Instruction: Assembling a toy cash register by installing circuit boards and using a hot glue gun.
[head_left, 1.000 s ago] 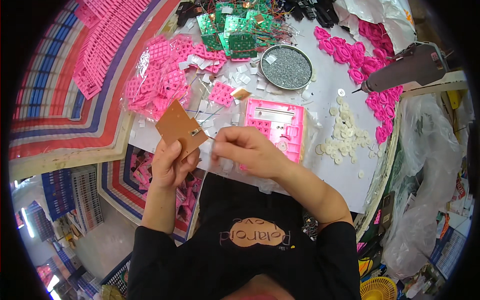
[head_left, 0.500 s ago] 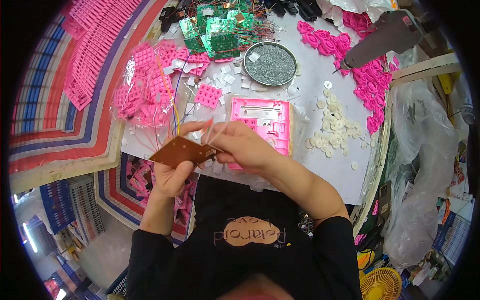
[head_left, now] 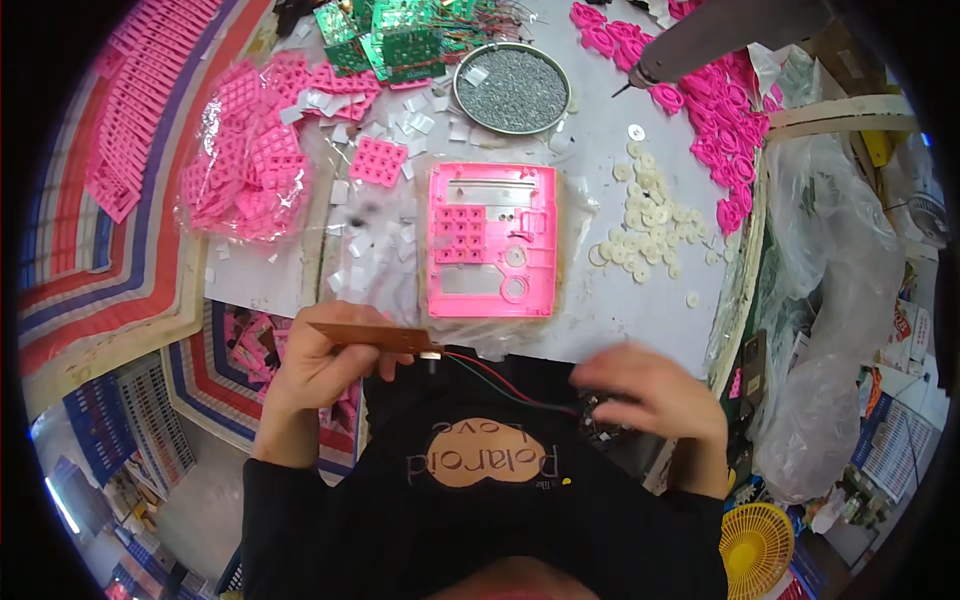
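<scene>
My left hand (head_left: 315,365) grips a brown circuit board (head_left: 375,336), seen nearly edge-on, thumb below and fingers around it. Thin red and green wires (head_left: 490,378) trail from the board's right end across my dark shirt. My right hand (head_left: 650,390) hangs at the right, near the wires' far end and over dark small parts (head_left: 602,415). Motion smears its fingers, so whether they hold anything is unclear. Ahead of both hands lies an open pink plastic housing (head_left: 545,240) on clear plastic wrap, with a pink button grid (head_left: 460,236) seated inside.
A round tray of small metal screws (head_left: 512,90) stands behind the housing. A grey power screwdriver (head_left: 720,50) reaches in from the upper right. Around lie bagged pink grids (head_left: 245,150), green circuit boards (head_left: 410,50), cream discs (head_left: 650,220) and pink rings (head_left: 715,140).
My hands have parted: the right one left the board and moved right and toward my body. The board has tilted nearly edge-on and come nearer, with the red and green wires now stretched rightward.
</scene>
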{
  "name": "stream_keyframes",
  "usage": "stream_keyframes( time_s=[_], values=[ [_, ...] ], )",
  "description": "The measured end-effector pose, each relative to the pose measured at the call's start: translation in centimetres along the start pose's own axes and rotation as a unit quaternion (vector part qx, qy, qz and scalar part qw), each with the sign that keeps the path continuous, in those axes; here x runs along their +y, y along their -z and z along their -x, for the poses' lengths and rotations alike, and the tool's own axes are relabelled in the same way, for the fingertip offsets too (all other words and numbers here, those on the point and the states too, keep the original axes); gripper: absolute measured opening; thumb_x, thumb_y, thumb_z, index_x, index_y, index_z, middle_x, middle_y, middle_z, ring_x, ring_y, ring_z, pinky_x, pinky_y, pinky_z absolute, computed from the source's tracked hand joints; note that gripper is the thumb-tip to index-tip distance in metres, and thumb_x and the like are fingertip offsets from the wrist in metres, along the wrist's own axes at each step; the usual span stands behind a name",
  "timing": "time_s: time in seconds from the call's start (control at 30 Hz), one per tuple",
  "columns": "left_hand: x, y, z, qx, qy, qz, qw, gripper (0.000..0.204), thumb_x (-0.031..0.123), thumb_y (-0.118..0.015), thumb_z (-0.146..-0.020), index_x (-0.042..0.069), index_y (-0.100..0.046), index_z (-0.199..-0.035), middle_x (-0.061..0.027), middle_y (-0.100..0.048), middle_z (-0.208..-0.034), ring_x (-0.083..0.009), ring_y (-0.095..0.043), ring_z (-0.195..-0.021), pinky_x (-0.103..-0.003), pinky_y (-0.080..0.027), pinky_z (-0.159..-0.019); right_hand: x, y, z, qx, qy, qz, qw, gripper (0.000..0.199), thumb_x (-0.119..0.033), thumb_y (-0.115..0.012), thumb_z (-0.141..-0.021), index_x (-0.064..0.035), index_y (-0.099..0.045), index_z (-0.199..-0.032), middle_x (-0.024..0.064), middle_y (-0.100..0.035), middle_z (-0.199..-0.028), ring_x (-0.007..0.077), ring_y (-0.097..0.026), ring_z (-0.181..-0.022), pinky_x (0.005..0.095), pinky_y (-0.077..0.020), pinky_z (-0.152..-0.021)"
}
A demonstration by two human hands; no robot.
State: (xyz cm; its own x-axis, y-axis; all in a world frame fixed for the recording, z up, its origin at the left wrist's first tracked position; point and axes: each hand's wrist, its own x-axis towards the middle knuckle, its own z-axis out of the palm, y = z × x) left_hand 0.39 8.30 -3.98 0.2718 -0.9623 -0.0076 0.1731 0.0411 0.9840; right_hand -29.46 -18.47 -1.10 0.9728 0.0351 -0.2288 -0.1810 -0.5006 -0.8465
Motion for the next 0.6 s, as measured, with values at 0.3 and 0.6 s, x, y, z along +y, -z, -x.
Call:
stream_keyframes(
  time_s=[0.3, 0.6],
  values=[
    [1.1, -4.0, -3.7, -0.096, 0.094, -0.093, 0.987, 0.022, -0.001, -0.052, -0.092, -0.008, -0.07, -0.101, -0.0122, -0.073, -0.084, -0.0134, -0.065, -0.064, -0.025, -0.049, -0.055, -4.5, 0.9, -5.4, 0.212, 0.165, 0.16, 0.95, 0.049, -0.031, -0.082, -0.08, -0.0007, -0.068, -0.117, 0.0144, -0.069, -0.107, 0.0335, -0.063, -0.103, 0.0412, -0.0516, -0.088],
    [-0.3, -4.6, -2.7, -0.124, 0.142, -0.084, 0.978, 0.017, 0.001, -0.057, -0.093, -0.001, -0.068, -0.106, -0.0081, -0.072, -0.084, -0.0148, -0.067, -0.066, -0.028, -0.053, -0.06, -1.4, -0.5, -7.5, 0.056, 0.156, 0.033, 0.986, 0.078, -0.047, -0.075, -0.084, -0.0011, -0.051, -0.142, 0.0228, -0.049, -0.146, 0.0434, -0.044, -0.136, 0.05, -0.0379, -0.112]
  ],
)
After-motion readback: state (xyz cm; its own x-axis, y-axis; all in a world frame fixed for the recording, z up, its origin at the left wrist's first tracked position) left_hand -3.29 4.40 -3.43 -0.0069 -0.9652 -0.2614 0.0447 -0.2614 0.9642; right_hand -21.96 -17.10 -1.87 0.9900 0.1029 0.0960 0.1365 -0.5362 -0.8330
